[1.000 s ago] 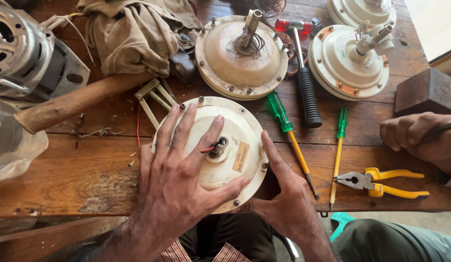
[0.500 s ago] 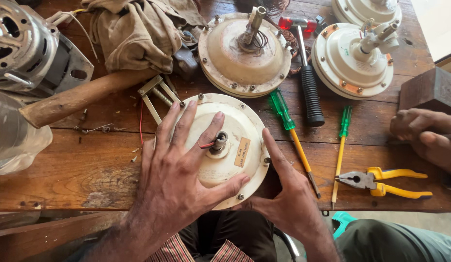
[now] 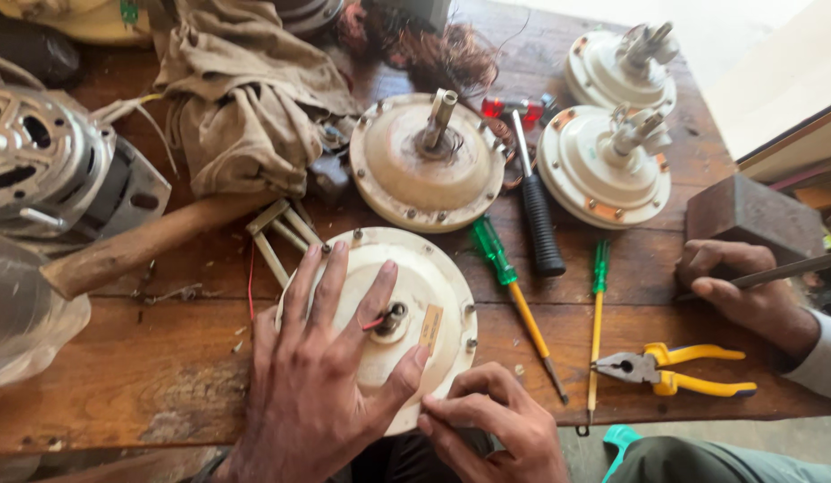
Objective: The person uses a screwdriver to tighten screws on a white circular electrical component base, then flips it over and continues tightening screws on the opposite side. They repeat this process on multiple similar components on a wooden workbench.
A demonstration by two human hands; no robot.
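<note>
A cream round fan motor housing (image 3: 424, 295) is lying flat at the near edge of a worn wooden workbench (image 3: 129, 394), its short shaft pointing up with red wire beside it and a small tan rectangular label stuck right of the shaft. The left hand (image 3: 330, 376) is pressing down on the housing with fingers spread wide and flat, gripping nothing, the thumb reaching toward the label. The right hand (image 3: 496, 425) is curling at the housing's near rim, fingers bent in; whether it is pinching anything cannot be told. Just beyond, a second, dirtier motor housing (image 3: 424, 165) is resting with its shaft up, and two white motor housings (image 3: 607, 165) are sitting to the right. A green-handled screwdriver (image 3: 514, 295), a slim green screwdriver (image 3: 596, 322), a black-handled tool (image 3: 536, 215) and yellow-handled pliers (image 3: 670, 368) are lying between them. A wooden handle (image 3: 138, 246), a crumpled tan cloth (image 3: 241, 89) and a grey metal motor (image 3: 58, 170) are crowding the left side. Another person's hand (image 3: 746, 291) is resting at the right edge, holding a thin rod beside a dark block (image 3: 750, 215).
</note>
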